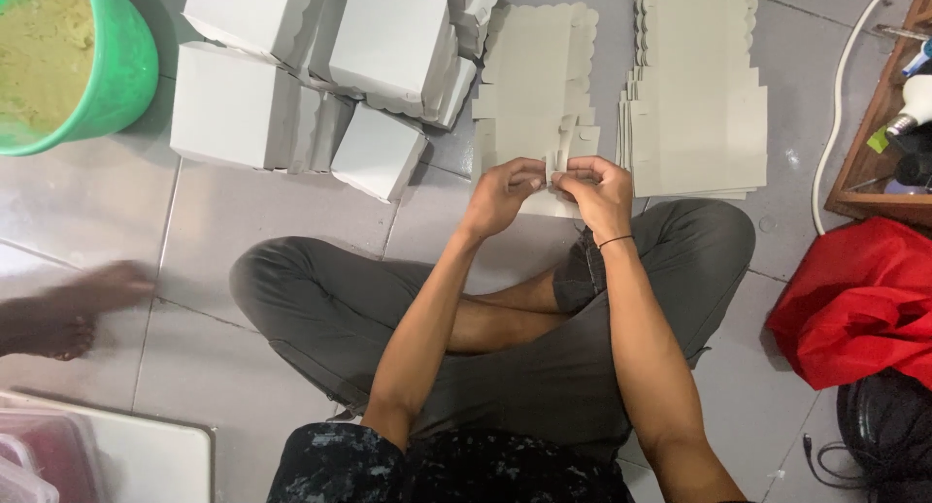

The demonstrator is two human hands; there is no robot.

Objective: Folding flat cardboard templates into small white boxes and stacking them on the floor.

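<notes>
At the far left a green bucket [83, 66] of yellowish mash stands on the tiled floor [252, 221], and below it another person's foot [68, 314] shows blurred at the edge. Next come folded white boxes [320, 76], heaped together. In the middle the left hand [500, 194] and the right hand [597, 192] meet just above the crossed legs, both pinching a flat cardboard blank [539, 95] at its near edge, fingers closed on a small upright tab between them. The blank lies on the floor, stretching away from the hands. Just right of it sits a stack of flat blanks [694, 105]. Farther right a white cable [840, 105] runs past a wooden shelf [874, 163], with a red bag [859, 304] below.
</notes>
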